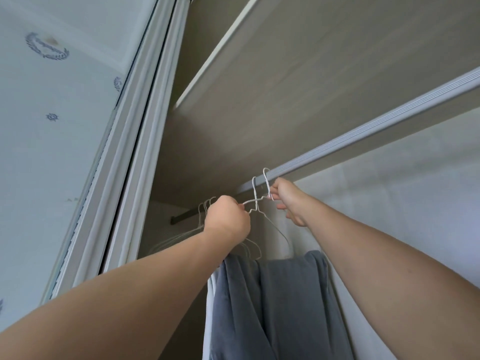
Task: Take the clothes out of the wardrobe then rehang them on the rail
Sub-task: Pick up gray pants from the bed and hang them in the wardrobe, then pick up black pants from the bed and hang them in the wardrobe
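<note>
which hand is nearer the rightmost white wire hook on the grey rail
Right. The right hand pinches just under the rightmost white wire hook; the left hand grips white wire hangers lower, to its left.

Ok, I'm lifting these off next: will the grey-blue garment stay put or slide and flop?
Probably floppy: the grey-blue garment hangs in soft folds. It could slide, seemingly just draped over a thin wire hanger. That wire likely flexes where the left hand grips it.

Rail (376, 131) free rightward (shelf (285, 100) close above); wire hangers (207, 205) crowd its left end.
</note>
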